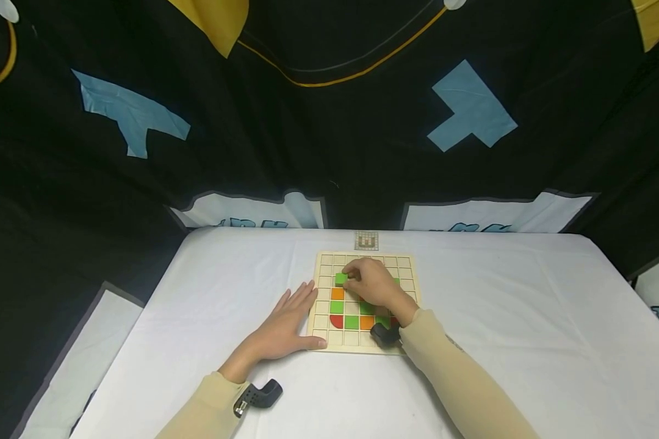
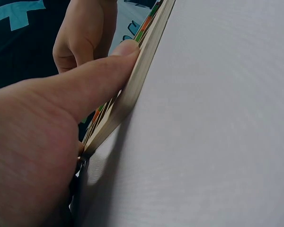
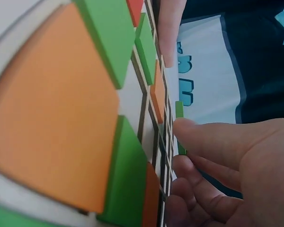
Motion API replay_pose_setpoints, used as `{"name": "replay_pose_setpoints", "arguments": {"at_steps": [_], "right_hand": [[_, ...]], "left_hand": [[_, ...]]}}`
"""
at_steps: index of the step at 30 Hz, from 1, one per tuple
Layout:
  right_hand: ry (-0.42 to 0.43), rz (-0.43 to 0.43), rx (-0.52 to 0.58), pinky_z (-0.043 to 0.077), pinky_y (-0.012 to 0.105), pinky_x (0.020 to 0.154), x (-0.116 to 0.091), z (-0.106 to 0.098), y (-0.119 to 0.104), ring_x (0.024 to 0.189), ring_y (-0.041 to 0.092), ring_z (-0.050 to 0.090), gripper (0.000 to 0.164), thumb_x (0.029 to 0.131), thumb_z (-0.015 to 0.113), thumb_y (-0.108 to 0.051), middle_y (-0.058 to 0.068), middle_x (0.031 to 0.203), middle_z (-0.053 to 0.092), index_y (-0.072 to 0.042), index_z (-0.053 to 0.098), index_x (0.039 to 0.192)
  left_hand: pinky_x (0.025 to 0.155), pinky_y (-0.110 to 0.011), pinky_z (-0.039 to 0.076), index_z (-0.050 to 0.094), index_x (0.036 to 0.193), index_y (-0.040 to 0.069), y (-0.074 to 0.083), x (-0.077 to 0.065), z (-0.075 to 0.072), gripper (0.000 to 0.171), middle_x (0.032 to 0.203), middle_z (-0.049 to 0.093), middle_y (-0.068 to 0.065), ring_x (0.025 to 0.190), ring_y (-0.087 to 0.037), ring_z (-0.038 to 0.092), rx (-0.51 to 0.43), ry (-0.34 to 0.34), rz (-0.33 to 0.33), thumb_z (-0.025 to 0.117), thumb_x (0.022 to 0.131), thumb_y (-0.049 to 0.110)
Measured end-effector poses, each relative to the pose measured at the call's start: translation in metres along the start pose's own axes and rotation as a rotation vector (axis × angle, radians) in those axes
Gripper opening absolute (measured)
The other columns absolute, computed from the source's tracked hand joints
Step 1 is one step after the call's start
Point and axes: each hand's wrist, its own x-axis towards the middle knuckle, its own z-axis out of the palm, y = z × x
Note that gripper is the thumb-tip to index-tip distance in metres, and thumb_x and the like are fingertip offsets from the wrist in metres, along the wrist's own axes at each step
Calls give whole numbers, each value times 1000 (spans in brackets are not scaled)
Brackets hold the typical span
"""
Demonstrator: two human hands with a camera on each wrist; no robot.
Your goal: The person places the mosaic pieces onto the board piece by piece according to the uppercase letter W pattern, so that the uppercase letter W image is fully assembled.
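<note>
A pale wooden grid board (image 1: 320,341) lies on the white table, with green and orange square tiles and a red rounded piece (image 1: 336,321) set in its cells. My right hand (image 1: 376,283) is over the board's upper middle and pinches a green square tile (image 1: 340,279) between thumb and fingers; the right wrist view shows this tile (image 3: 179,109) on edge by the thumb tip. Fingers spread, my left hand (image 1: 282,327) lies along the board's left side, its thumb (image 2: 125,48) resting on the near left corner. The right forearm and hand hide part of the board's right half.
A small card with a grid pattern (image 1: 366,241) lies just beyond the board's far edge. White cloth covers the table (image 1: 225,268). Behind it hangs a dark curtain (image 1: 329,140) with blue and yellow shapes. A black wrist device (image 1: 384,335) overhangs the board's near right part.
</note>
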Motion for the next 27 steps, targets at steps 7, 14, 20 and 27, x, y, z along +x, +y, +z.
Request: {"name": "replay_pose_setpoints", "arguments": {"at_steps": [7, 14, 20, 27], "right_hand": [[-14, 3, -21, 54, 38, 93, 2, 4, -2, 102, 21, 64, 26, 90, 74, -12, 8, 110, 71, -5, 74, 115], [-20, -2, -56, 53, 39, 94, 4, 5, -2, 99, 21, 62, 27, 90, 74, -13, 7, 109, 70, -5, 74, 115], [-37, 2, -73, 52, 39, 94, 5, 3, -2, 99, 21, 61, 28, 89, 74, -14, 7, 109, 70, -6, 74, 117], [-32, -16, -66, 51, 41, 98, 6, 4, -3, 103, 22, 62, 25, 90, 72, -14, 8, 110, 70, -5, 75, 114]], "left_hand": [[124, -48, 1, 19, 159, -1, -1, 0, 0, 109, 168, 8, -12, 155, -25, 3, -3, -1, 6, 70, 85, 61], [124, -47, 1, 19, 159, 0, -1, 0, 1, 109, 168, 7, -11, 155, -24, 2, 0, -2, 0, 69, 85, 62], [124, -48, 1, 20, 159, -1, 0, 0, 0, 108, 168, 7, -12, 155, -26, 3, 4, 4, 6, 70, 85, 61], [124, -48, 2, 20, 158, -1, 1, 0, 0, 108, 168, 9, -13, 155, -27, 5, -1, 9, 6, 71, 85, 59]]}}
